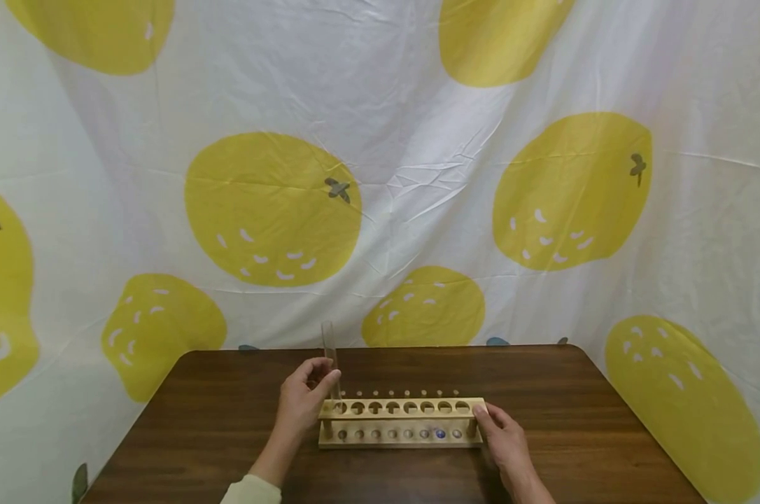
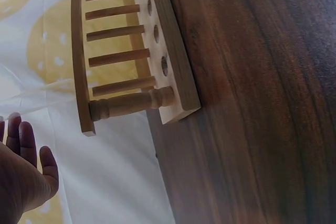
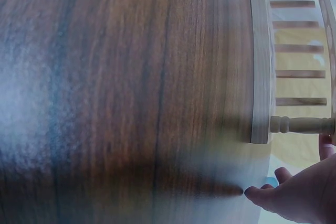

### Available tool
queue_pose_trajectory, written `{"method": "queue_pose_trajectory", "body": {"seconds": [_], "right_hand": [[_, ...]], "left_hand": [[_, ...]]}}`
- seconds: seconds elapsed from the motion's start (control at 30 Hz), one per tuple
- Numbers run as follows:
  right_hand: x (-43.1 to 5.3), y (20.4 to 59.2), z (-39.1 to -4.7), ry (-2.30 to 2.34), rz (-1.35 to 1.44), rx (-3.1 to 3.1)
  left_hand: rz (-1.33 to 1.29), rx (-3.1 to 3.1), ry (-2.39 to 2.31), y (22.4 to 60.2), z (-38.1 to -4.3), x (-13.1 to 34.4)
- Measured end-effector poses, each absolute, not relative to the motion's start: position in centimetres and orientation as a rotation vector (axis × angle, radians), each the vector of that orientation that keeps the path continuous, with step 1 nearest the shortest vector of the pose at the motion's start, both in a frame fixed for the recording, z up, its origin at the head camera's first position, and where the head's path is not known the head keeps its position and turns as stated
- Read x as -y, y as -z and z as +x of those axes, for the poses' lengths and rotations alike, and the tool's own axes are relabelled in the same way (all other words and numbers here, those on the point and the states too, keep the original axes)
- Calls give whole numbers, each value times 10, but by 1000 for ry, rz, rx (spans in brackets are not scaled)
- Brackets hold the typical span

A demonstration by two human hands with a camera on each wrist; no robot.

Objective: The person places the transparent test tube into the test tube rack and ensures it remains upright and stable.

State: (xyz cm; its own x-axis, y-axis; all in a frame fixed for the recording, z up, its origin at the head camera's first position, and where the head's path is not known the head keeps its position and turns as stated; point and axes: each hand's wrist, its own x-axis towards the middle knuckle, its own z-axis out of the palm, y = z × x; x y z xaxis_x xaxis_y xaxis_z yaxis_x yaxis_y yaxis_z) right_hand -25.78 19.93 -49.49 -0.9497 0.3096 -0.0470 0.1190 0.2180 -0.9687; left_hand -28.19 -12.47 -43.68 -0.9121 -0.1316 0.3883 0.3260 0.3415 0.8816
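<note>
A wooden test tube rack (image 1: 402, 442) stands on the table, with a row of round holes in its top board and pegs along the back. My left hand (image 1: 299, 400) pinches a clear test tube (image 1: 328, 341) between thumb and fingers. The tube is nearly upright, leaning slightly, its lower end at the leftmost hole. In the left wrist view the tube (image 2: 44, 99) shows faintly beyond the fingertips. At the rack's right end, my right hand (image 1: 508, 442) holds the top board, thumb on the near side. A blue spot (image 1: 440, 434) shows in one lower hollow toward the right.
The dark wood-grain table (image 1: 229, 420) has rounded far corners. Behind it and at both sides hangs a white cloth (image 1: 411, 210) printed with large yellow fruit.
</note>
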Motion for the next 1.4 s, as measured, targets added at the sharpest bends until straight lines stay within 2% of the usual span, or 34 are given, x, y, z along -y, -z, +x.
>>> {"method": "queue_pose_trajectory", "body": {"seconds": [1.4], "right_hand": [[-201, 496, -259, -1840, -410, 2330]], "left_hand": [[-118, 2345, 1450, 458, -277, 126]]}}
